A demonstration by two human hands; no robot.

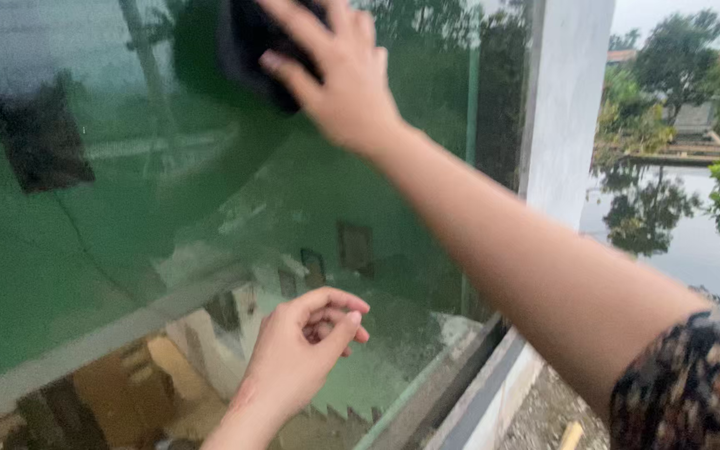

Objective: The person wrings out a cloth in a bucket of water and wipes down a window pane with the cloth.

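A large green-tinted glass pane (127,217) fills the left and middle of the head view, with reflections of buildings on it. My right hand (339,75) is raised to the top of the pane and presses a dark cloth (247,42) flat against the glass. The cloth's upper part runs out of the frame. My left hand (306,350) hovers low, close to the glass, with its fingers curled loosely and the thumb touching the fingertips. It holds nothing that I can see.
A white pillar (564,100) borders the pane on the right. A grey frame and sill (477,392) run along the bottom. Beyond the pillar lie water (685,250), trees and gravel ground.
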